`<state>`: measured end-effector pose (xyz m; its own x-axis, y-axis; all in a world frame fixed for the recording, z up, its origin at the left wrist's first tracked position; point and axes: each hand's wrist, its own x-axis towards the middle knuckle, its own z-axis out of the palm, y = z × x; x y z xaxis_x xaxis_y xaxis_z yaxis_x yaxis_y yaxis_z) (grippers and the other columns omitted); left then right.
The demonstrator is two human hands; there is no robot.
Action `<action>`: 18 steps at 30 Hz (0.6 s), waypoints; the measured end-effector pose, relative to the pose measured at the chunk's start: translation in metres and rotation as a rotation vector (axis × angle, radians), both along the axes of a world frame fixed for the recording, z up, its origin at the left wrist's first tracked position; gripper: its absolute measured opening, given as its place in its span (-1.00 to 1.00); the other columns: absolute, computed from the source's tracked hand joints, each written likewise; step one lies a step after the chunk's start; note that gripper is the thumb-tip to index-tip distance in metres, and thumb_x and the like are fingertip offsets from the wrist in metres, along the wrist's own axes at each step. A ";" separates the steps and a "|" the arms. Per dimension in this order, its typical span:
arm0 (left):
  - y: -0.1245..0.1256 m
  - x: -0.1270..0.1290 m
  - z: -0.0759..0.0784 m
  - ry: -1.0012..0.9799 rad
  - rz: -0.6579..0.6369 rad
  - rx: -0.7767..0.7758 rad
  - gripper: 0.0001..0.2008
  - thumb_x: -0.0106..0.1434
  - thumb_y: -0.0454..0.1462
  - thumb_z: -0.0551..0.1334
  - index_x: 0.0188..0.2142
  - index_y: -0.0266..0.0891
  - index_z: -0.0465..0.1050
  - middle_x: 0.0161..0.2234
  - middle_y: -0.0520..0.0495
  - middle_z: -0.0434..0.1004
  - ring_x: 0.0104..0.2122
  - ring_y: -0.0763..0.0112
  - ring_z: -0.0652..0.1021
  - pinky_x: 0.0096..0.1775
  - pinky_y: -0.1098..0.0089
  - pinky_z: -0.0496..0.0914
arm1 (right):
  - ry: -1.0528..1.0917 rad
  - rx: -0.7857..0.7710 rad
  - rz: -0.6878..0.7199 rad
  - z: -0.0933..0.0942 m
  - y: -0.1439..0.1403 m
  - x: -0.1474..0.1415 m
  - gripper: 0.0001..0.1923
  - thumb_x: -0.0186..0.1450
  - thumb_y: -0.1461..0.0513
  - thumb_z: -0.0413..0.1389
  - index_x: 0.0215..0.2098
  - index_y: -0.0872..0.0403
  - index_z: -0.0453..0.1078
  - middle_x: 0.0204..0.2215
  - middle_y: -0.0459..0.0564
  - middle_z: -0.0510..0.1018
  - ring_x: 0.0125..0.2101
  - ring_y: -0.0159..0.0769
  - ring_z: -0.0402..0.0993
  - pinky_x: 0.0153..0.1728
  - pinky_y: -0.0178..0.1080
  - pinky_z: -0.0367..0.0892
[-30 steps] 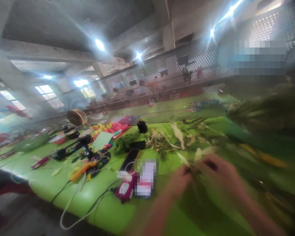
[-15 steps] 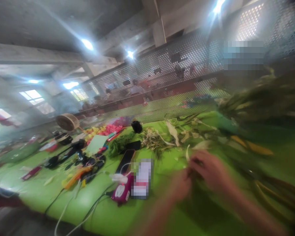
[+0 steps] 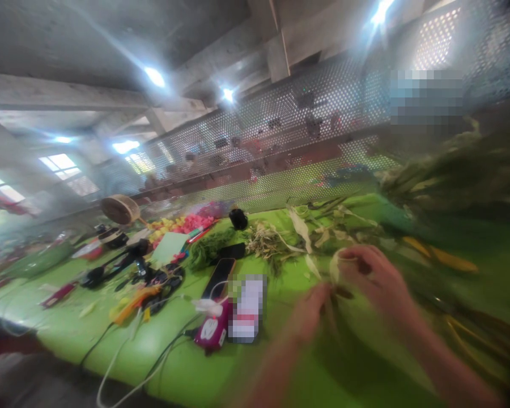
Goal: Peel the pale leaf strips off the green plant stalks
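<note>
Both forearms enter from the near edge, angled up toward the middle of the green tabletop (image 3: 187,362). Left hand (image 3: 310,311) sits low, fingers closed on dark stems (image 3: 329,314); motion blur hides the exact pinch. Right hand (image 3: 376,280) is raised just right of it, fingers curled around a pale leaf strip (image 3: 336,265) that loops from the fingertips down toward the stems. Stems lie between the two hands, at the near right of the tabletop. Compared with half a second ago, the right hand is higher and the hands are slightly more apart. A phone (image 3: 219,276) and pink device (image 3: 212,331) lie to the left.
</note>
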<state>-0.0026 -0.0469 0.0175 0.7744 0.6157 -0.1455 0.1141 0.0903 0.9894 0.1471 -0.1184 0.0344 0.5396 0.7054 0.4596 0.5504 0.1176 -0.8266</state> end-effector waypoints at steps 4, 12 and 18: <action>0.003 0.000 -0.003 -0.080 0.101 -0.135 -0.50 0.28 0.05 0.07 -0.06 -0.23 0.53 -0.19 -0.16 0.55 -0.17 0.21 0.48 0.01 0.22 0.29 | 0.063 -0.134 0.110 -0.006 0.003 0.002 -0.74 0.27 0.01 0.07 -0.40 0.01 0.39 -0.48 -0.09 0.47 -0.47 -0.30 0.38 -0.44 -0.25 0.26; 0.003 0.000 -0.008 -0.072 0.028 0.053 -0.56 0.29 0.00 0.09 -0.01 -0.18 0.49 -0.05 -0.13 0.52 0.00 0.18 0.43 0.11 0.20 0.21 | 0.120 -0.187 0.118 -0.015 0.010 -0.005 -0.70 0.21 0.07 0.09 -0.60 0.02 0.28 -0.63 -0.16 0.36 -0.55 -0.36 0.29 -0.54 -0.33 0.15; 0.001 -0.002 -0.003 -0.086 0.045 0.111 -0.62 0.22 0.03 0.17 -0.18 -0.14 0.56 -0.20 -0.11 0.57 -0.14 0.17 0.47 0.02 0.19 0.29 | 0.079 -0.196 0.045 -0.013 0.009 -0.005 -0.72 0.21 0.10 0.08 -0.60 0.02 0.32 -0.63 -0.14 0.39 -0.56 -0.34 0.32 -0.52 -0.31 0.16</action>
